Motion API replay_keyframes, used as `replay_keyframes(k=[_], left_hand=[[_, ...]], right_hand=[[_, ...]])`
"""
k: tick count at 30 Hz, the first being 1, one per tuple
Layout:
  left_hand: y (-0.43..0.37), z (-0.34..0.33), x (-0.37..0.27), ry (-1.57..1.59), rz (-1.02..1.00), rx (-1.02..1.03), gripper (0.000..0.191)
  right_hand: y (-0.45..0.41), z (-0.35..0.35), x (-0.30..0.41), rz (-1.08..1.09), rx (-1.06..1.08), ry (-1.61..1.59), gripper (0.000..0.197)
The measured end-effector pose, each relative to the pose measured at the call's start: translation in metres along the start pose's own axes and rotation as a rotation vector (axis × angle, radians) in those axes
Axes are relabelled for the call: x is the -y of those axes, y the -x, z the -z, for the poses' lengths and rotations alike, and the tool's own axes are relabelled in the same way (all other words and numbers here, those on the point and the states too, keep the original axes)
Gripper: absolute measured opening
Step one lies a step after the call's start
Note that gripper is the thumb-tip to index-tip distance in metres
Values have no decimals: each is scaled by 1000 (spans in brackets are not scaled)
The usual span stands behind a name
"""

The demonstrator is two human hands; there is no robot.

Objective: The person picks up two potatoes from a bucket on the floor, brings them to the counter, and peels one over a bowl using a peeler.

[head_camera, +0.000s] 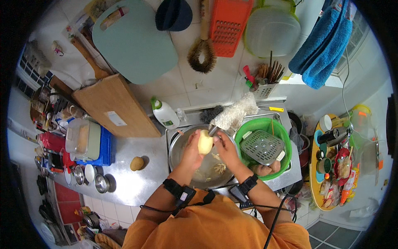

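Note:
A peeled, pale yellow potato [205, 142] is held upright in my left hand [191, 152], over a wide metal basin [174, 157]. My right hand [226, 147] is just to the right of the potato, its fingers bent beside the metal end of the faucet spout [213, 130]. Whether those fingers hold anything is hidden. A whitish cloth [235, 111] wraps the upper faucet. Strips of potato peel [219, 168] lie in the basin below my hands. On the steel counter to the left sits an unpeeled potato [136, 163].
At right, a green basin [287, 146] holds a perforated metal rack [263, 147] and brownish lumps [267, 168]. A yellow-handled knife [275, 109] lies behind it. A white bottle [165, 115] and wooden board [119, 107] stand back left; small metal bowls [102, 183] line the counter's front.

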State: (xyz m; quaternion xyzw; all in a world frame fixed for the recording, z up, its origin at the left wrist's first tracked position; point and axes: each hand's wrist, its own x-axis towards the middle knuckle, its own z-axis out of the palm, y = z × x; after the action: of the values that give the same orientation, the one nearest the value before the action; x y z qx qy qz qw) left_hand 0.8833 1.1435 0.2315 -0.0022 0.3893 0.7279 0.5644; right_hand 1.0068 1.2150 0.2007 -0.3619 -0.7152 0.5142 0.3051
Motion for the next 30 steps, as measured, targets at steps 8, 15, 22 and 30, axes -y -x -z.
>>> replay_keyframes(k=[8, 15, 22, 30], left_hand=[[16, -6, 15, -61, -195, 12, 28], [5, 6, 10, -41, -66, -195, 29], [2, 10, 17, 29, -39, -48, 26], [-20, 38, 30, 269, 51, -241, 25]], right_hand=[[1, -8, 57, -271, -12, 105, 34], [10, -13, 64, 159, 17, 435, 39], [-2, -10, 55, 6, 93, 460, 36], [-35, -9, -68, 26, 225, 417, 30]])
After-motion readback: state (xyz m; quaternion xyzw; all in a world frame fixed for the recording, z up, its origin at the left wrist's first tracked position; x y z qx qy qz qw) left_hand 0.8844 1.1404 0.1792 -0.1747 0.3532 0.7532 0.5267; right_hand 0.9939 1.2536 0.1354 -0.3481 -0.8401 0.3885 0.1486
